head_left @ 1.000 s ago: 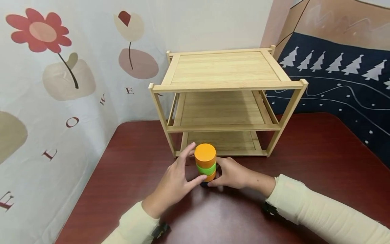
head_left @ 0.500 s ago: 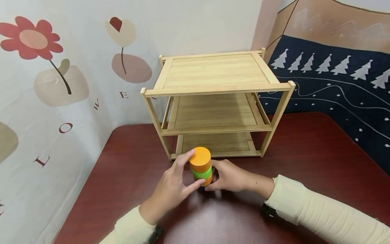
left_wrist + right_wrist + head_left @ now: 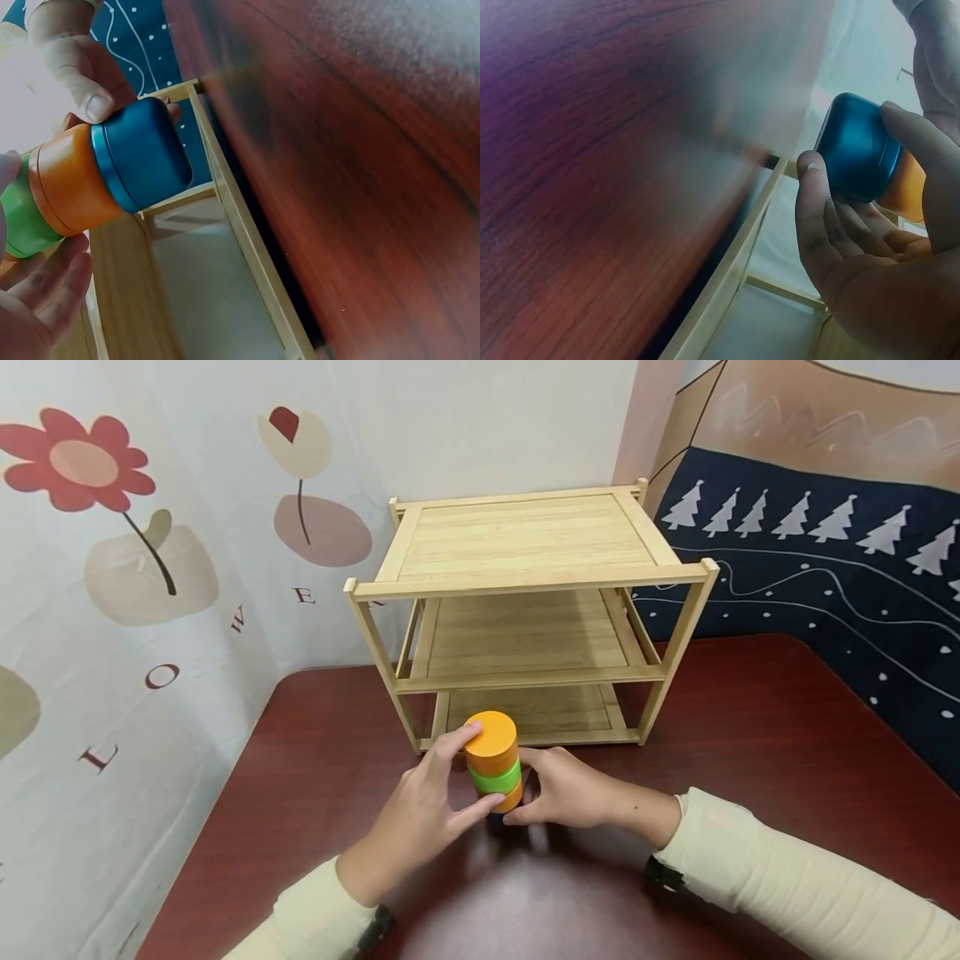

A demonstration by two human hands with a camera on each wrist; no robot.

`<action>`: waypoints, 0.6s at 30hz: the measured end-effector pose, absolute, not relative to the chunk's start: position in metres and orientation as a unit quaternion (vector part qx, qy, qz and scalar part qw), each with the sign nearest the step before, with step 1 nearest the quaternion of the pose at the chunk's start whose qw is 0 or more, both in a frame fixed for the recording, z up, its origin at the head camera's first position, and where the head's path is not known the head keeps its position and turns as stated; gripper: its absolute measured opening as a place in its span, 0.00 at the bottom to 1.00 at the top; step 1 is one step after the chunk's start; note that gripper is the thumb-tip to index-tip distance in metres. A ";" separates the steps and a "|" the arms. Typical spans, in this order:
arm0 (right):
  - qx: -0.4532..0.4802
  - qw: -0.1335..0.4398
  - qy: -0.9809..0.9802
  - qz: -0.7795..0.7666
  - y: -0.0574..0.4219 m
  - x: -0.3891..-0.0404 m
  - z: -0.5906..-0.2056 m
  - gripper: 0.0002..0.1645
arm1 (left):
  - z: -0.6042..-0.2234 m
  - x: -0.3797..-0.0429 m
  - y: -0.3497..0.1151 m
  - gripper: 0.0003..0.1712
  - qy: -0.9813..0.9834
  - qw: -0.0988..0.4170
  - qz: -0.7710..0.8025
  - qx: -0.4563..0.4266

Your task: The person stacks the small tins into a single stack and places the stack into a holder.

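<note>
A stack of coloured cylindrical containers (image 3: 492, 758) stands upright in front of the rack, orange on top, then green, orange and blue. Raised off the tabletop, its blue bottom piece (image 3: 142, 154) shows in both wrist views. My left hand (image 3: 420, 810) grips the upper part from the left, thumb near the green band (image 3: 498, 779) and a fingertip at the top rim. From the right, my right hand (image 3: 566, 787) holds the lower part, its thumb and fingers around the blue piece (image 3: 859, 146). Its far fingers are hidden behind the stack in the head view.
Just behind the hands stands a three-tier wooden rack (image 3: 528, 583) on the dark red table (image 3: 300, 760). A flower-printed cloth (image 3: 202, 468) hangs at the left and back, and a dark cloth with white trees (image 3: 810, 552) at the right.
The head view has shifted slightly. My left fingertip has come in from beside the stack onto its top rim. The right hand keeps its hold on the lower part.
</note>
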State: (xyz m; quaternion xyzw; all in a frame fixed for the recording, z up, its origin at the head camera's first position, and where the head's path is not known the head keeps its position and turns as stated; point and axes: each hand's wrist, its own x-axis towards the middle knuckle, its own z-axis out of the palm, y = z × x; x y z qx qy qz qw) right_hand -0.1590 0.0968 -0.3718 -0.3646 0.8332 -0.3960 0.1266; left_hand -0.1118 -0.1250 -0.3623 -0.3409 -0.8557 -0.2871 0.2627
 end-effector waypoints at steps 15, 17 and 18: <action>-0.377 0.091 0.831 -0.400 0.105 -0.160 -0.365 0.27 | -0.348 -0.114 -0.122 0.50 -0.858 0.257 -0.283 -0.343; -0.371 0.090 0.831 -0.404 0.106 -0.160 -0.363 0.26 | -0.346 -0.114 -0.122 0.50 -0.859 0.257 -0.285 -0.339; -0.367 0.089 0.832 -0.406 0.106 -0.160 -0.362 0.26 | -0.345 -0.114 -0.122 0.50 -0.858 0.259 -0.285 -0.340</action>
